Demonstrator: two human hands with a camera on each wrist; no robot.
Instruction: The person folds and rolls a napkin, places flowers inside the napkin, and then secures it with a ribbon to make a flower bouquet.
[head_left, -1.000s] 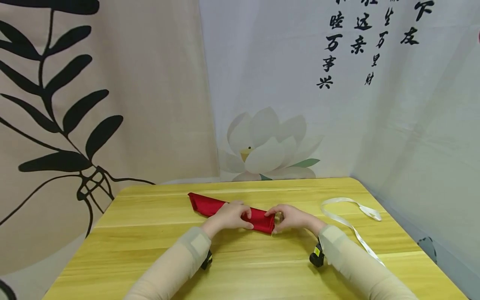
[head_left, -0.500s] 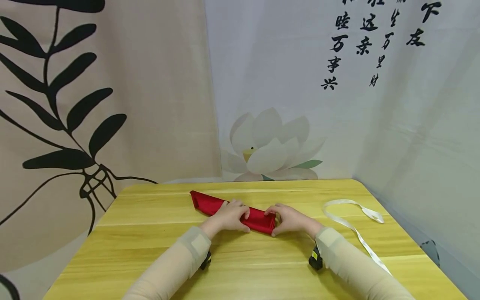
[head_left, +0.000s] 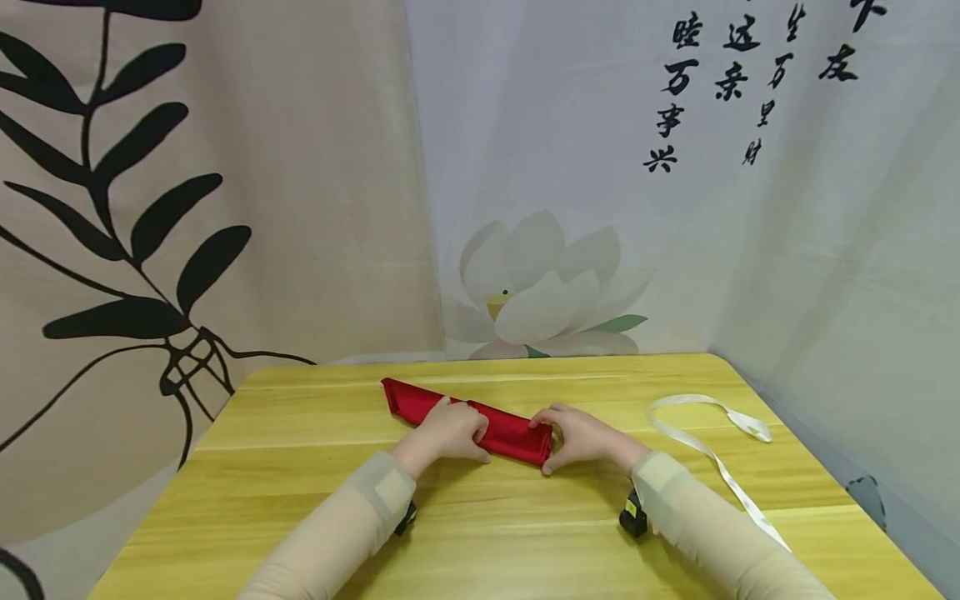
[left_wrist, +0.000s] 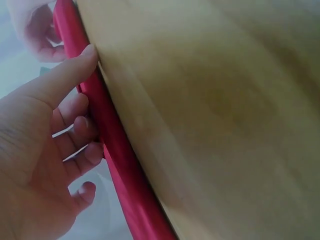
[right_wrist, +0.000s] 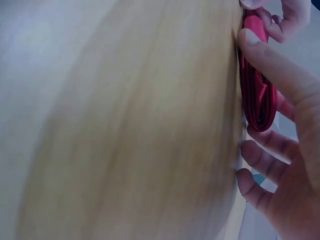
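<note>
- Our left hand [head_left: 448,431] pinched the rolled red cloth [head_left: 517,435] near its middle, thumb on the near side and fingertips along the far side.
- Our right hand [head_left: 587,437] pinched the same roll at its right end, where the right wrist view showed the folded layers stacked.
- The cloth lay slantwise across the worktop [head_left: 487,533], toward its far edge, its left end jutting past our left hand with nothing on it.
- We judged that the roll could spring loose if either pinch slackened, since smooth-looking layers seemed likely to slide; that unheld left end could flare first.
- Uneven pressure between our hands might skew the roll.
- Our right sleeve [head_left: 735,533] could drag the white ribbon [head_left: 750,425], which ran just beside it.
- We counted two hands, one cloth, one ribbon and one worktop.
</note>
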